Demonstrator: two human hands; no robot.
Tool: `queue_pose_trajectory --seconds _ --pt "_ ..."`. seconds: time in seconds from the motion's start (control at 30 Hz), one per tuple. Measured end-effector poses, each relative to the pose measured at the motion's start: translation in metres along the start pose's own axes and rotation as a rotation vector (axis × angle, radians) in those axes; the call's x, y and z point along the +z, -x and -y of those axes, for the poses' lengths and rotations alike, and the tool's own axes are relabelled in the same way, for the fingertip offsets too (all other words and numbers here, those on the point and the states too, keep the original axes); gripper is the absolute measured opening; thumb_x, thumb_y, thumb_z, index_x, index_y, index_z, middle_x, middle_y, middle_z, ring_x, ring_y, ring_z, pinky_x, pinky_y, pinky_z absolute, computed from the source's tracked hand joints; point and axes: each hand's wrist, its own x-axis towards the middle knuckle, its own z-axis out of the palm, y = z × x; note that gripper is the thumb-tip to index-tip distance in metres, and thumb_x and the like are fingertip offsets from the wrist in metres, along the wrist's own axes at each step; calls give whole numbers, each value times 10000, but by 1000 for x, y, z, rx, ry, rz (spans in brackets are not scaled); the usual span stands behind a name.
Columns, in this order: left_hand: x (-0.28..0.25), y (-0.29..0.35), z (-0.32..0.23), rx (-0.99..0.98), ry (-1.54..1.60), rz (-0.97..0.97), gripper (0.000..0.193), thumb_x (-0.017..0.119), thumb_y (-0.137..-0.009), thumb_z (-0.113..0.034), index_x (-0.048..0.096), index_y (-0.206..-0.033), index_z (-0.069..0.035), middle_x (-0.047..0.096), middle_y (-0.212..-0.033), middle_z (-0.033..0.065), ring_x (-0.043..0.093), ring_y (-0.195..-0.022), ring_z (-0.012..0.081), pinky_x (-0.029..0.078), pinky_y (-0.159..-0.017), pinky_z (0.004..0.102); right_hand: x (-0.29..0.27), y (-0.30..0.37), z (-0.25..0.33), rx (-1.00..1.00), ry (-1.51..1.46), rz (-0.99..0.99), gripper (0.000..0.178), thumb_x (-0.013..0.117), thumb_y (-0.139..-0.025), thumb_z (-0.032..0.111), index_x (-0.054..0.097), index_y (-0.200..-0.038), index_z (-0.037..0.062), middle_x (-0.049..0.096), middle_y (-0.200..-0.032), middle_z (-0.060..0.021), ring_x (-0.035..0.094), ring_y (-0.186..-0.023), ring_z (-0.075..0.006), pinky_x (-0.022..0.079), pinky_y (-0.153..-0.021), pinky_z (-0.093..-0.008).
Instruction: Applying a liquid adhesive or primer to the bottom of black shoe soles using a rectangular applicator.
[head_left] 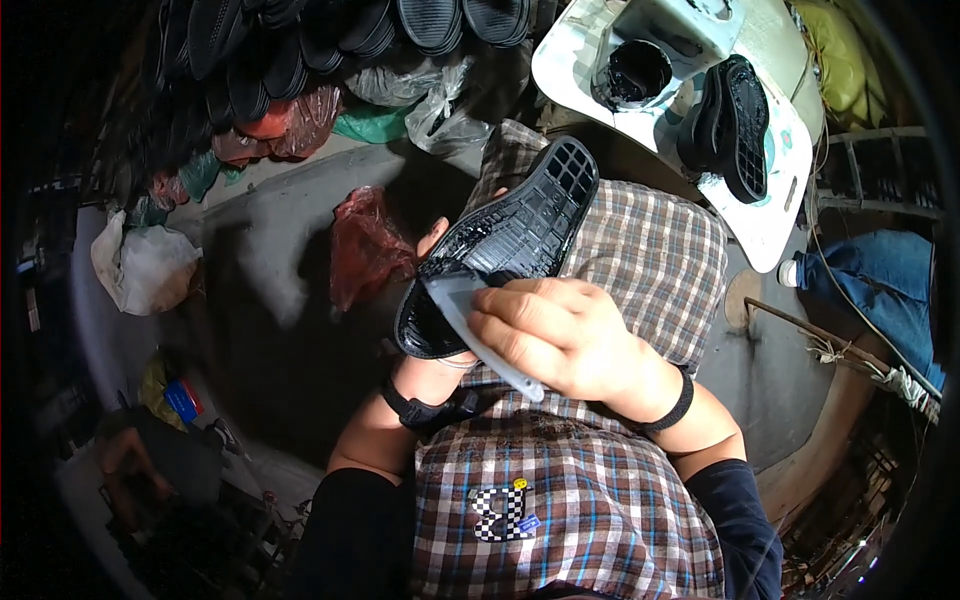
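Black sole (525,225) sits mid-frame, up-left of your right hand (560,335), slanting to upper right. Right hand pinches grey scraper (490,352); left hand (433,237), mostly hidden, holds sole from under.

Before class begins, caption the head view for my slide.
Right hand holds a translucent tool over a black shoe sole held from beneath by the left hand.

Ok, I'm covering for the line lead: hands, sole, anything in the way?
Right hand gripping grey tool over black sole. Left hand under sole, mostly hidden. Only tool and right hand cover sole.
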Motion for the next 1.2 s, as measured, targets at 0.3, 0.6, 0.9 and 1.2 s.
queue_pose_trajectory --seconds 0.3,0.6,0.9,1.2 --pt "2 4 1 60 -115 -76 598 384 -970 -461 453 -1332 9 553 -1297 170 547 -1174 286 430 -1041 419 -30 27 -56 289 152 70 372 651 -684 30 615 -1054 46 644 -1031 -107 649 -840 -300 552 -700 -376" --pt "-9 11 -13 63 43 -50 667 411 -925 -523 380 -1437 -95 458 -1391 236 489 -1235 428 421 -944 681 -31 26 -75 305 132 115 341 605 -689 30 605 -1029 51 640 -1009 -107 637 -887 -335 549 -748 -394" --pt "-18 9 -24 54 -151 -77 698 421 -931 -528 339 -1448 -67 474 -1394 194 508 -1224 414 475 -896 668 -37 26 -94 310 123 93 474 670 -578 -11 621 -1045 57 653 -1007 -101 641 -900 -325 550 -752 -375" --pt "-30 10 -30 64 -56 83 730 436 -924 -559 338 -1463 -77 387 -1479 144 378 -1335 425 372 -987 694 -44 23 -110 379 52 93 487 673 -584 -46 630 -1057 62 653 -1001 -117 642 -911 -331 546 -790 -372"
